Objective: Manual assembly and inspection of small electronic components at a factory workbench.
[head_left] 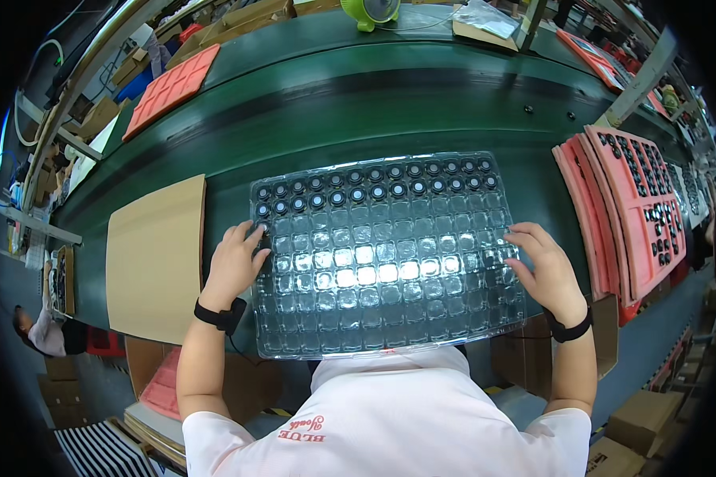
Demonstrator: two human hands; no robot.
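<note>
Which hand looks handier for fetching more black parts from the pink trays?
Probably the right hand. It rests on the clear tray's right edge, next to the pink trays holding black parts. The left hand sits at the opposite edge, beside a cardboard sheet.

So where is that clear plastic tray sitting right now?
The clear plastic tray lies mid-frame on the green belt, between the left hand and right hand, right of the cardboard sheet.

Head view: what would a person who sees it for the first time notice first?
The eye goes first to the big clear plastic tray in the middle of the green belt; only its far rows hold small black round parts. The left hand and right hand rest on its two side edges. To the right lie pink foam trays bearing more black parts.
</note>
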